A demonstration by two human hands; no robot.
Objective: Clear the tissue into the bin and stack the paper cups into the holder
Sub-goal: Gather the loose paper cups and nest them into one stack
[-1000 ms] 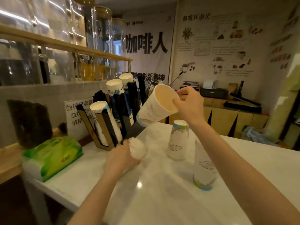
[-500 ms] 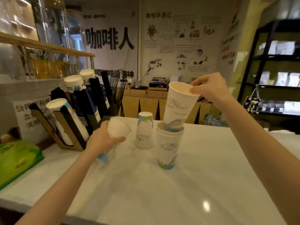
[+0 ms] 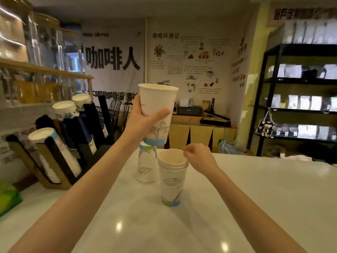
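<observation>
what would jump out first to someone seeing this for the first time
The left hand holds a tall paper cup upright, raised at centre frame. Just below, the right hand pinches the rim of a nested cup stack standing on the white counter. At left, an angled cup holder is already loaded with cups.

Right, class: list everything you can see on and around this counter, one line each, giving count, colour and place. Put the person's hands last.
Raised white paper cup: one, white with blue base, upright, held above counter.
Nested white paper cup stack: rims suggest three, upright, counter centre.
Upside-down white paper cup: one, behind stack.
Wooden cup holder: one, brown with black slats, holding rows of cups, left.
Green tissue pack: one, far left edge.
White marble counter: one.
Black shelving unit: one, right, holding pale bags.
Left hand: gripping raised cup.
Right hand: at stack's rim.
</observation>
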